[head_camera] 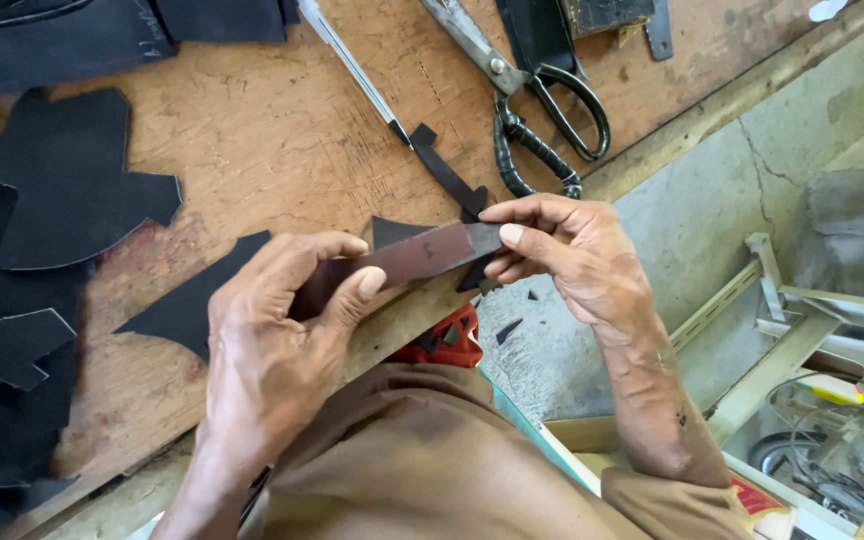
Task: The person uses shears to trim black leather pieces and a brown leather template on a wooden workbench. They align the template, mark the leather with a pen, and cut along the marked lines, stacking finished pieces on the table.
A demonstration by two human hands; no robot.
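Note:
A narrow dark brown leather strip (417,256) is held flat between both hands, just above the near edge of a worn wooden board (282,130). My left hand (272,350) grips its left end between thumb and fingers. My right hand (562,250) pinches its right end with the thumb on top. Beneath the strip lies a black cut leather piece (197,300) with pointed corners, partly hidden by my left hand.
Black cut leather pieces (62,190) cover the board's left side. Large scissors (522,90) with wrapped handles, a pen (352,65) and a thin black strip (447,170) lie at the top. Concrete floor (692,220) with scraps, wooden frames and wires sits to the right.

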